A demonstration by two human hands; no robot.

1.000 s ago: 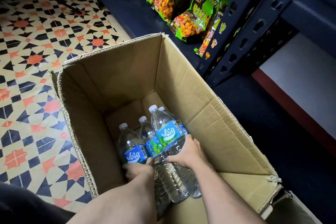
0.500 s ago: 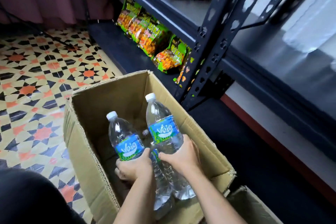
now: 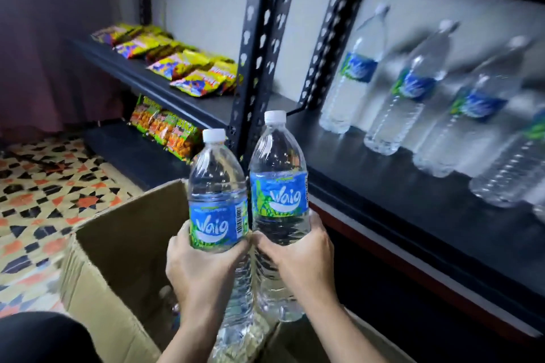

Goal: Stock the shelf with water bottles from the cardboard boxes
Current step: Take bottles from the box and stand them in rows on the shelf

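Observation:
Two clear water bottles with blue labels and white caps stand upright, side by side, above the open cardboard box (image 3: 124,247). My left hand (image 3: 200,271) grips the left bottle (image 3: 216,186) round its middle. My right hand (image 3: 300,262) grips the right bottle (image 3: 277,174), which sits a little higher. Both are lifted clear of the box, in front of the dark shelf (image 3: 383,186). Several stocked water bottles (image 3: 413,88) stand in a row on that shelf to the right, blurred. Bottles still inside the box are only dimly visible.
A perforated black shelf post (image 3: 256,47) rises just behind the held bottles. Yellow snack packets (image 3: 188,68) lie on the left shelf and orange-green snack bags (image 3: 165,130) below it. Patterned floor tiles (image 3: 44,200) spread to the left. A dark knee shows at the bottom left.
Both hands have lifted the two bottles up out of the box to shelf height. The view has swung up and right, bringing the row of stocked bottles into sight.

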